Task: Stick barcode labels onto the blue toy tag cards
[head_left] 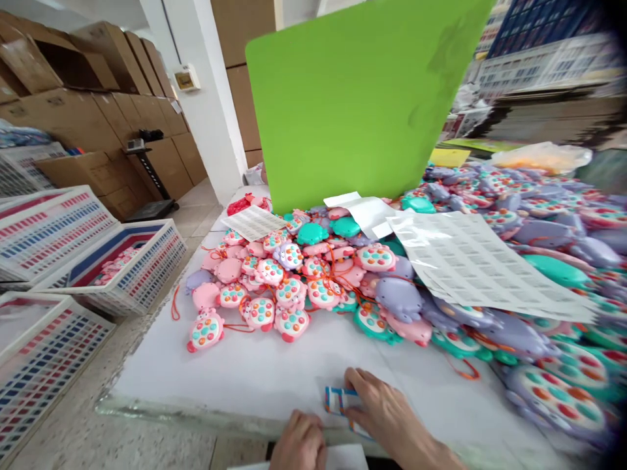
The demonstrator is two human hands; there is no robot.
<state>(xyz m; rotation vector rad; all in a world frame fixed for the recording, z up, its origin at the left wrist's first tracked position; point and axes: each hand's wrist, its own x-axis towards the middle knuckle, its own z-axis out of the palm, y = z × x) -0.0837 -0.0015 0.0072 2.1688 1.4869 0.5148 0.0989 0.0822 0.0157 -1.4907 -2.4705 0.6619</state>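
Observation:
Low in the view, my right hand [385, 410] reaches over the table's near edge. Its thumb and curled fingers close on small blue-and-orange-edged cards [335, 400] at the tabletop. Left of it, my left hand [300, 441] is curled at the table edge, fingers bent inward; whatever they hold is hidden. A white sheet [345, 458] shows below, partly behind my left hand. Ahead lie pink animal-shaped toys [206, 330] with coloured buttons and orange cords. Purple toys [399, 298] and teal toys [375, 322] are heaped to the right.
A green board [347, 111] stands upright behind the heap. Printed label sheets [484, 261] lie on the toys, with another label sheet [255, 222] further left. White plastic baskets [151, 267] stand on the floor at left, before stacked cardboard boxes [63, 117].

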